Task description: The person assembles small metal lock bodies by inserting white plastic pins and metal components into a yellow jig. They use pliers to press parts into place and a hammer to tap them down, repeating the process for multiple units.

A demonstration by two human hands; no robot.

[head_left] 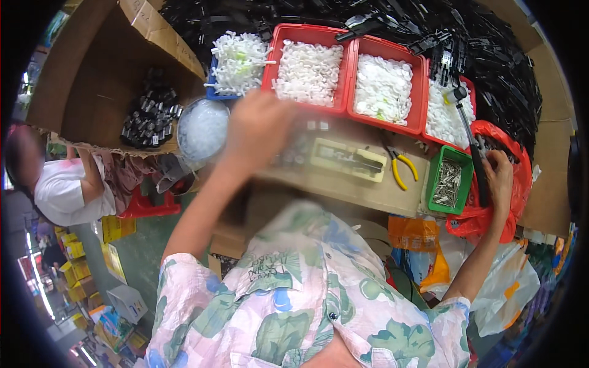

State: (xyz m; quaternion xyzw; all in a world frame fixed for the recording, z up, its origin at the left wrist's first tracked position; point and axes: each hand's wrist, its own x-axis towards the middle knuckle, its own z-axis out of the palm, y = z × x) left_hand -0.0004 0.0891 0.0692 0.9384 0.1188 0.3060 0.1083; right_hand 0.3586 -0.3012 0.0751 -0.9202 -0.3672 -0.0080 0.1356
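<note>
My left hand (261, 126), smeared by motion, is over the front of a red bin (267, 73) of small white plastic pieces (310, 70); its fingers are too blurred to read. My right hand (500, 178) has its fingers bent together at the mouth of a red plastic bag (521, 184) with dark parts inside. Whatever those fingers pinch is hidden. Close beside them a hammer (480, 178) with a black grip leans past a green bin (437, 193) of small metal parts. Between my hands, a cream fixture (328, 161) holds a dark narrow part.
Yellow-handled pliers (402, 170) lie right of the fixture. More bins of white pieces (383, 86) line the back, before a heap of black parts (503, 67). At left stand a bowl (204, 130) and a cardboard box (80, 80). Another person (73, 184) sits beyond.
</note>
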